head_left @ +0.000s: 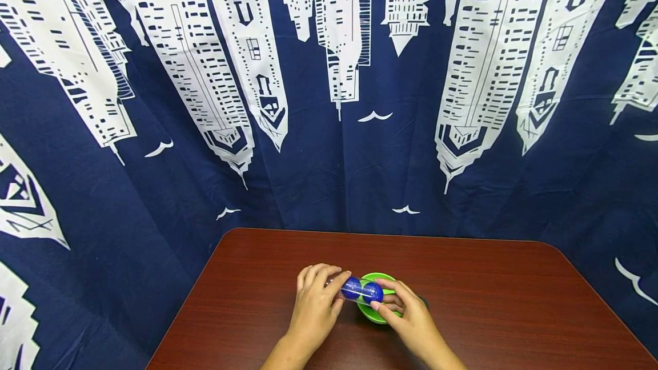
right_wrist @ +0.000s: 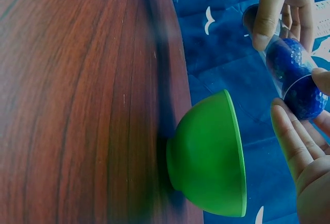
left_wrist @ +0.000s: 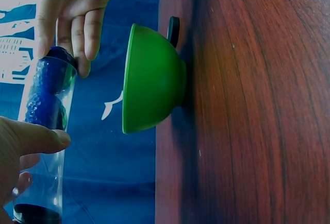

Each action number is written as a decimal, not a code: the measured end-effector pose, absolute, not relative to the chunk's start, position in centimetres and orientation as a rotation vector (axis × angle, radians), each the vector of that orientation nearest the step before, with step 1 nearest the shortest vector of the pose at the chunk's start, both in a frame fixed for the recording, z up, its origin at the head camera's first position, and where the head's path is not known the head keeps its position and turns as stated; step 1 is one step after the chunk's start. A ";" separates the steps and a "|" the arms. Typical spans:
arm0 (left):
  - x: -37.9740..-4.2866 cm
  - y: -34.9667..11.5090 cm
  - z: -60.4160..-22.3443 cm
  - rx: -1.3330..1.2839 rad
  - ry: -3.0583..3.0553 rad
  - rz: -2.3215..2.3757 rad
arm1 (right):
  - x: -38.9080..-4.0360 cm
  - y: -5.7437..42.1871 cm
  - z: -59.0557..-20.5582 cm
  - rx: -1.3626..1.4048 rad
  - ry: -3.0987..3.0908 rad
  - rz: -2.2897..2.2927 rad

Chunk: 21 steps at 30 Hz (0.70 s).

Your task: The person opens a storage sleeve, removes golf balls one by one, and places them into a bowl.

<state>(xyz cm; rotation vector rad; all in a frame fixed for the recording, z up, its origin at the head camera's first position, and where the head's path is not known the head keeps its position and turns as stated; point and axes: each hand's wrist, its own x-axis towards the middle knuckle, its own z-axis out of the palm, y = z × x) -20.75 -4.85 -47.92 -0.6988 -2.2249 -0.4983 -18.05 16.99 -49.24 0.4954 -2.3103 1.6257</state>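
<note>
A clear plastic tube (left_wrist: 51,175) with a dark bottom holds two dimpled blue golf balls (head_left: 352,288), one behind the other. My left hand (head_left: 315,304) grips the tube near its bottom half, thumb along one side. At the other end, the outer golf ball (right_wrist: 305,99) bulges past the rim, and my right hand (head_left: 408,316) pinches it there between thumb and fingers. Below the tube a green bowl (right_wrist: 209,157) stands upright on the table; the tube's ball end overlaps it in the head view.
A small black disc-shaped thing (left_wrist: 174,31) lies just beyond the bowl, mostly hidden by the right hand in the head view. The brown wooden table (head_left: 267,261) ends at a dark blue curtain (head_left: 329,187) printed with white buildings and birds.
</note>
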 end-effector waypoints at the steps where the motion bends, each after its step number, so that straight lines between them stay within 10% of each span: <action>1: -20.8 -4.8 -48.0 -0.700 -2.224 -0.500 | -18.1 17.0 -49.3 0.508 -2.300 1.614; 21: -20.8 -4.8 -48.3 -0.684 -2.270 -0.517 | -18.4 17.2 -49.5 0.586 -2.239 1.556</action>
